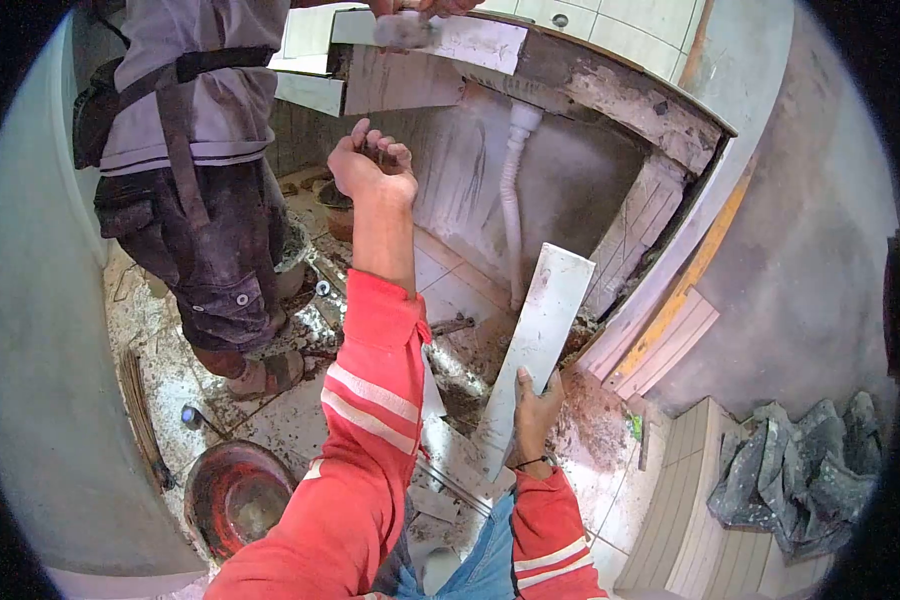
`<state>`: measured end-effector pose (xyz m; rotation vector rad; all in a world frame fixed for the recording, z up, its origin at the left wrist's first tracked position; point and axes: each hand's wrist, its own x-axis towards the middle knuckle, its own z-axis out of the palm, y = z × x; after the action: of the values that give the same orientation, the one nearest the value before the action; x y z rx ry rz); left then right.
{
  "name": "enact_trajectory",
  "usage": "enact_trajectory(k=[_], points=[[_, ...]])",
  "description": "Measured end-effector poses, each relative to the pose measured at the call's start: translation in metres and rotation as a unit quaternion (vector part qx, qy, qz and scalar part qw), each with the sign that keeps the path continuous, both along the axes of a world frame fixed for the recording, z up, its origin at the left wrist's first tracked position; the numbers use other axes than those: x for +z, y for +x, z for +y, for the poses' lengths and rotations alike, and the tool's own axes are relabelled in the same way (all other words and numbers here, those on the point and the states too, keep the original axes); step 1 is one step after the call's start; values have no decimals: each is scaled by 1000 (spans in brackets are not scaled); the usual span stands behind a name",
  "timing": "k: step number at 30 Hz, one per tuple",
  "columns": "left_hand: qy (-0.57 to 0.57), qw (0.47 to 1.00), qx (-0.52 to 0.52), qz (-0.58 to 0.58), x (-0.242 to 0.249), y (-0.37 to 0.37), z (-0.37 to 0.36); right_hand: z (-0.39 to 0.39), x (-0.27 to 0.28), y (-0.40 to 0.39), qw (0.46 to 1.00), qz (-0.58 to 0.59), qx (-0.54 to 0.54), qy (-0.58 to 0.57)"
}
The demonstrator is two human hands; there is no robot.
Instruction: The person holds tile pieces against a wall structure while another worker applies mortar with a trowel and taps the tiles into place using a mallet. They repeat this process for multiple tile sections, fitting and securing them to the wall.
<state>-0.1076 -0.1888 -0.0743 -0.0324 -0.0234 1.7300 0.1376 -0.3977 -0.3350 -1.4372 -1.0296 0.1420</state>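
Red sleeve (370, 400) nearest. Left hand (373, 170) cupped half-open, nothing visible within. Right hand (537, 412) grips white strip (547, 300), thumb on face; strip slants up beyond it. Judgement: steady its free upper end, clear of pipe (511, 190).

No readable lettering — no labels, brands, numbers or signs — anywhere in view

red sleeves (375, 325), paired white stripes (370, 391); dark wrist cord (532, 462), blue jeans (482, 555)
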Motion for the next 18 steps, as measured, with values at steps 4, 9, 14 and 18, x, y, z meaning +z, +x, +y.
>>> enact_trajectory(k=[4, 9, 14, 18], points=[[17, 1000, -2, -11, -2, -1, 1, 3, -6, 4, 1000, -10, -13, -3], [9, 1000, -9, -11, 1, -2, -5, -2, 8, -6, 999, 31, 18, 1], [3, 1000, -4, -15, 1, 0, -4, -1, 5, -3, 1000, 10, 7, -11], [0, 1000, -2, -22, 0, 0, -2, -2, 4, -4, 1000, 0, -8, -30]])
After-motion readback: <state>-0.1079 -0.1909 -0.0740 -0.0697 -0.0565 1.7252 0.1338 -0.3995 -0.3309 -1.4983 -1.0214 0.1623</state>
